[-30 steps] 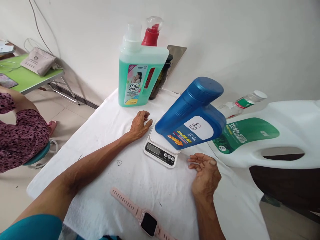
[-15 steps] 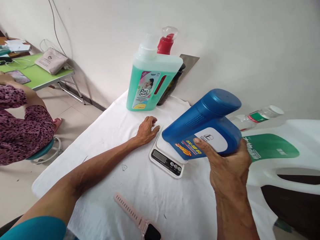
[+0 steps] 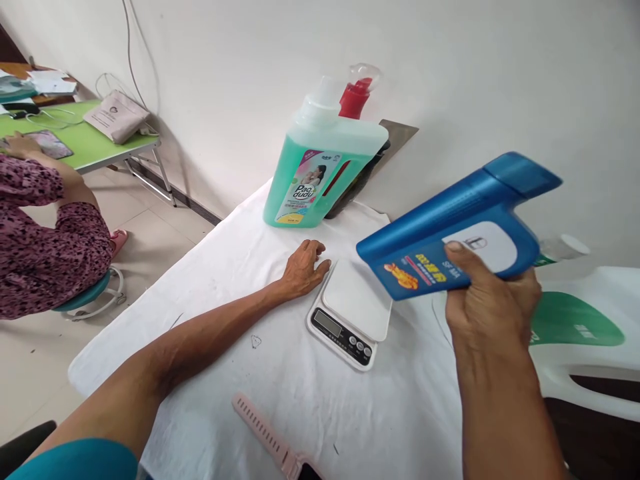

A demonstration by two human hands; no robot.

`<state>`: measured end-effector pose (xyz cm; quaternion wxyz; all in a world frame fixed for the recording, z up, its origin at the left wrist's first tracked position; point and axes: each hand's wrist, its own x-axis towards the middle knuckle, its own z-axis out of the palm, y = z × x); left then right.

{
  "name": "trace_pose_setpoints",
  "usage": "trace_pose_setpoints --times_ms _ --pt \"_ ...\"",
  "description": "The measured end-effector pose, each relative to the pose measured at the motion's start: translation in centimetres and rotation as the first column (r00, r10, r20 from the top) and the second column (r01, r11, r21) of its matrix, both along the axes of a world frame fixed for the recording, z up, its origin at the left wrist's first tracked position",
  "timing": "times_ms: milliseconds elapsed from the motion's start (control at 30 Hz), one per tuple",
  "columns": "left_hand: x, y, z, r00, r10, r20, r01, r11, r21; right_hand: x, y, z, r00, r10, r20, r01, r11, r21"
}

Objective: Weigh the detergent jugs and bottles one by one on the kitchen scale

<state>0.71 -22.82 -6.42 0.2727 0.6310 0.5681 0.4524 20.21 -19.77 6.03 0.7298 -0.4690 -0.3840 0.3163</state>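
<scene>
My right hand grips a blue plastic bottle by its handle side, thumb across the label. The bottle is tilted, its cap end up and to the right, and hangs above and right of a white digital kitchen scale. Nothing lies on the scale's plate, and its small display looks blank. My left hand rests on the white cloth at the scale's left edge, fingers loosely curved and apart, holding nothing. Behind it stands a green detergent bottle with a white cap.
A red-topped bottle and a flat metal blade are behind the green bottle. A pink watch lies near the front. At right are a large white jug and a clear bottle. A person sits left by a green table.
My right hand has lifted the blue bottle off the scale and moved it right, baring the plate. My left hand stays by the scale. The view has shifted slightly.
</scene>
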Motion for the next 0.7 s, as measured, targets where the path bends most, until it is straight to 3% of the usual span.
trace_pose_setpoints --times_ms 67,267,433,700 --pt "0.1 0.0 0.0 1.000 0.010 0.001 -0.010 1.000 -0.018 -0.2 3.1 -0.1 1.000 0.000 -0.021 0.001 0.999 0.037" --pt "0.3 0.1 -0.1 0.999 0.028 0.016 -0.027 0.999 -0.041 -2.0 10.0 -0.8 0.999 -0.031 0.018 0.032 0.999 -0.034" --pt "0.3 0.1 -0.1 0.999 0.031 0.024 -0.029 0.998 -0.056 -3.9 12.6 -1.5 0.997 -0.015 0.074 0.021 0.997 -0.070" --pt "0.3 0.1 -0.1 0.999 0.032 -0.002 -0.032 0.999 -0.043 -5.2 15.0 -4.2 0.975 -0.012 0.220 0.055 0.980 -0.189"
